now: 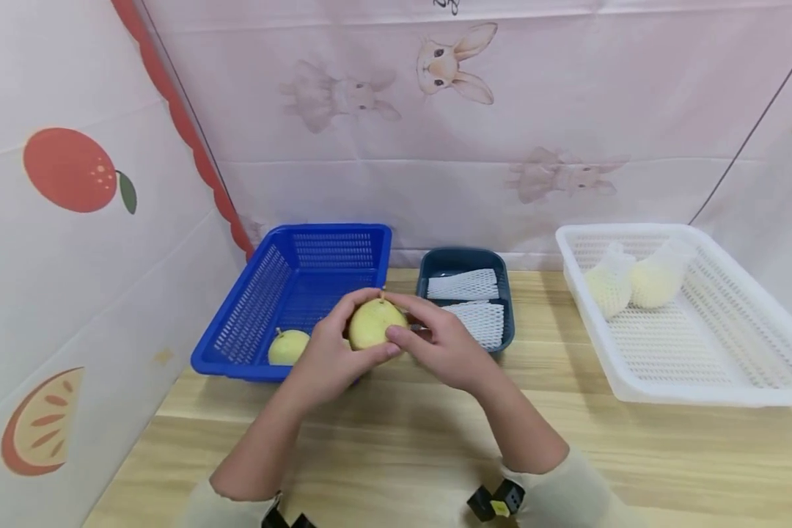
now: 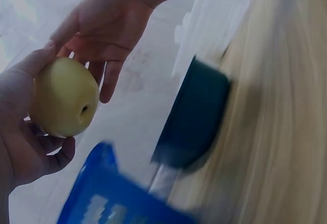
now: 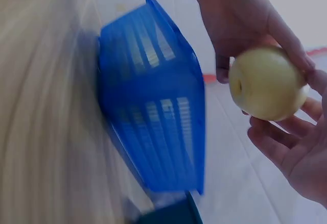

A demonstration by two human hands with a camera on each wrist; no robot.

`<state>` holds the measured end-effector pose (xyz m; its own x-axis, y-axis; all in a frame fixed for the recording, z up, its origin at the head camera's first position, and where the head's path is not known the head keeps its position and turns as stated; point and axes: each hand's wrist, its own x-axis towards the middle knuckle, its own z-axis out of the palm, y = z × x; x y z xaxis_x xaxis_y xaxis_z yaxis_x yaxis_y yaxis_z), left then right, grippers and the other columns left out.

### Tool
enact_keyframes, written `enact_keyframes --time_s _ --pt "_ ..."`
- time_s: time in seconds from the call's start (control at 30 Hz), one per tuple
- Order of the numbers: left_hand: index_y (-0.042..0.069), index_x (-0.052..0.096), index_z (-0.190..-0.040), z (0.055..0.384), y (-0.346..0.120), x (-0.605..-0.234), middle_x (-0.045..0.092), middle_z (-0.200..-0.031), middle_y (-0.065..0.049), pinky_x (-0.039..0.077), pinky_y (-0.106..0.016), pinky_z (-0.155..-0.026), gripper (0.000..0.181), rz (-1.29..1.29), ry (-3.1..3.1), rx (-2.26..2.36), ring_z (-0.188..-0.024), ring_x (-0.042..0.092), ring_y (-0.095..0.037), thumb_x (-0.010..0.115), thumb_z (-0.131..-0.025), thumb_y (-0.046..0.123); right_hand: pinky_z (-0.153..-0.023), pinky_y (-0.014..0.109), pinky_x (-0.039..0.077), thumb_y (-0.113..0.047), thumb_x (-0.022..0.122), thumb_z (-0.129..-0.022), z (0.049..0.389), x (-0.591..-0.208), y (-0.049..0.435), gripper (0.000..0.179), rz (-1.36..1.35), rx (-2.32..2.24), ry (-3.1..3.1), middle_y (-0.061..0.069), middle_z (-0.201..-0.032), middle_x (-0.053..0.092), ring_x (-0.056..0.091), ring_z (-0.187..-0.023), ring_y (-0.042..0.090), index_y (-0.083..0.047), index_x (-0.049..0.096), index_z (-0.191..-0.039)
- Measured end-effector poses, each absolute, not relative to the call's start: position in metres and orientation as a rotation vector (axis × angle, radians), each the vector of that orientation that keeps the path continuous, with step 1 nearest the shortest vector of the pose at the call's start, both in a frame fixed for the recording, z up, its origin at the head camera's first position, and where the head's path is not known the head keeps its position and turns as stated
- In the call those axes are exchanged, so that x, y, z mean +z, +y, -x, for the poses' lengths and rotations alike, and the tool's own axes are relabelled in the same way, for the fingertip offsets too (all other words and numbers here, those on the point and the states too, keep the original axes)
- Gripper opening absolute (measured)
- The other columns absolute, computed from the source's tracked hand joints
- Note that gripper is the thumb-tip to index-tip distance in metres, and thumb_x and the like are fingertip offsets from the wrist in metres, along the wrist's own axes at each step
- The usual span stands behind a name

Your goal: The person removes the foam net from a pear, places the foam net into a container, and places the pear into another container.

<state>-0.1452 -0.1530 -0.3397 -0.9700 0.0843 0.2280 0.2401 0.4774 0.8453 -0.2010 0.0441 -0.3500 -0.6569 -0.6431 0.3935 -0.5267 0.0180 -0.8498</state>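
Note:
A yellow-green pear (image 1: 373, 323) is held up between both hands, stem upward, above the table's middle. My left hand (image 1: 330, 352) grips its left side, with fingers curled behind and thumb in front. On the other side my right hand (image 1: 447, 346) holds it with thumb and fingers. The pear's underside (image 2: 76, 101) with its small dark hollow shows in the left wrist view. Another pear (image 1: 287, 349) lies in the blue basket (image 1: 290, 229), partly hidden by the left forearm. Behind the right hand, a dark teal basket (image 1: 465, 257) holds white foam net sleeves (image 1: 462, 284).
On the right stands a white basket (image 1: 623, 367) with two pears in foam nets (image 1: 653, 282). The wooden table (image 1: 396, 455) meets a printed cloth (image 1: 369, 191) at the back. Another cloth wall (image 1: 105, 293) rises on the left.

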Motion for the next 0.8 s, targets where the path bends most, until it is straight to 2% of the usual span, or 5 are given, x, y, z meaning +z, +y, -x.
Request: enact_keyframes --time_s 0.23,0.4,0.5,0.67,0.8 --pt "0.03 0.044 -0.144 0.137 -0.192 -0.328 0.052 -0.14 0.001 0.057 -0.037 -0.08 0.076 0.248 -2.612 -1.334 -0.11 0.059 -0.022 0.08 -0.079 0.047 -0.099 0.033 0.051 -0.037 0.05 -0.103 0.196 -0.358 0.007 0.049 1.273 -1.693 2.209 -0.005 -0.147 0.049 0.056 -0.124 0.011 -0.024 0.041 -0.15" --pt "0.024 0.044 -0.143 0.131 -0.227 -0.325 0.049 -0.143 -0.002 0.057 -0.038 -0.078 0.075 0.104 -2.586 -1.191 -0.106 0.06 -0.025 0.078 -0.08 0.048 -0.11 0.04 0.041 -0.04 0.053 -0.101 0.196 -0.371 -0.01 0.054 1.325 -1.39 2.463 -0.003 -0.152 0.045 0.044 -0.137 0.015 -0.025 0.039 -0.152" --pt "0.019 0.042 -0.144 0.129 -0.252 -0.326 0.047 -0.145 -0.004 0.056 -0.032 -0.079 0.074 0.026 -2.549 -1.166 -0.107 0.058 -0.025 0.078 -0.083 0.042 -0.115 0.041 0.035 -0.042 0.056 -0.099 0.197 -0.383 -0.017 0.056 1.403 -1.155 2.569 0.0 -0.151 0.046 0.039 -0.142 0.019 -0.022 0.042 -0.15" --pt "0.012 0.039 -0.145 0.126 -0.289 -0.336 0.047 -0.142 -0.01 0.051 -0.017 -0.075 0.076 -0.141 -2.528 -1.14 -0.109 0.054 -0.027 0.076 -0.085 0.04 -0.12 0.044 0.025 -0.048 0.049 -0.101 0.196 -0.397 -0.025 0.051 1.478 -0.979 2.576 0.0 -0.15 0.047 0.023 -0.149 0.022 -0.02 0.051 -0.144" --pt "0.009 0.039 -0.145 0.13 -0.307 -0.349 0.049 -0.14 -0.016 0.051 -0.022 -0.076 0.078 -0.21 -2.555 -1.063 -0.108 0.055 -0.031 0.076 -0.085 0.044 -0.12 0.046 0.022 -0.049 0.044 -0.102 0.194 -0.398 -0.023 0.046 1.451 -0.948 2.589 -0.001 -0.15 0.047 0.016 -0.151 0.021 -0.022 0.059 -0.137"
